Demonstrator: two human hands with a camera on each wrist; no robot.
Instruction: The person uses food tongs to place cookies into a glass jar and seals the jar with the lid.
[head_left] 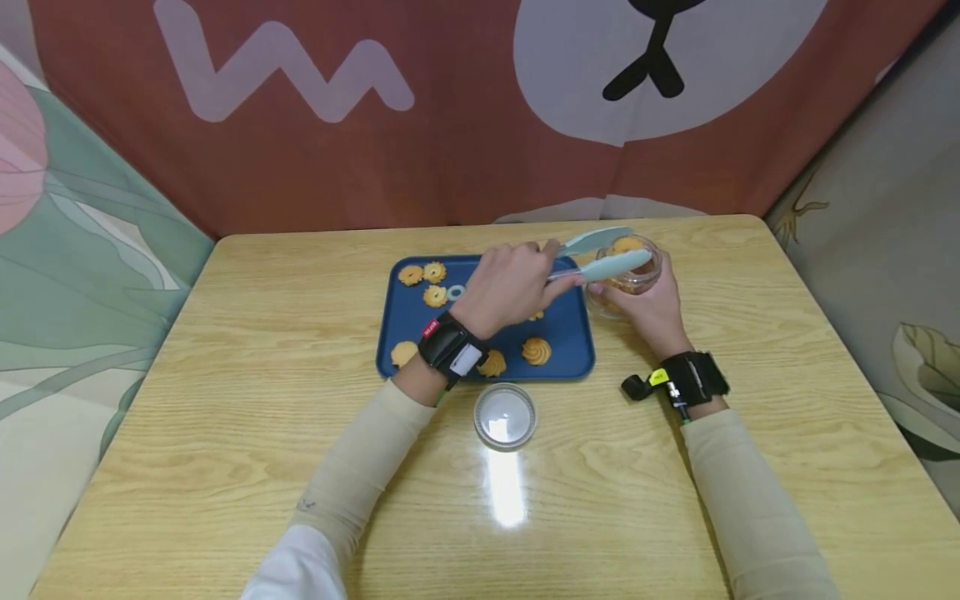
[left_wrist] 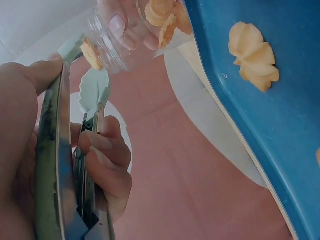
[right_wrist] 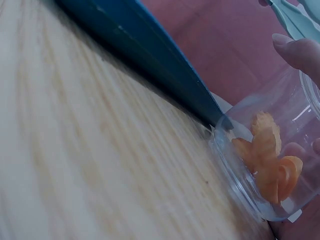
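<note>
My left hand (head_left: pixel 506 287) grips a pair of metal tongs with pale mint tips (head_left: pixel 615 264), its fingers and thumb on the two arms. The tips stand apart at the mouth of a clear jar (right_wrist: pixel 295 112). One cookie (left_wrist: pixel 91 53) sits at the jar's rim, against one tip in the left wrist view. Around the jar's side curl the fingers of my right hand (head_left: pixel 660 308), holding it tilted with its mouth toward the tongs. Several golden cookies (right_wrist: pixel 267 165) lie inside, near the base. The jar's bottom edge is close to the table beside the tray.
A blue tray (head_left: pixel 577 365) carries several cookies (head_left: pixel 536 351), partly hidden under my left hand and wrist. In front of it lies a round clear lid (head_left: pixel 505 417) on the wooden table (head_left: pixel 285 400). A red printed cloth (head_left: pixel 450 167) hangs behind the table.
</note>
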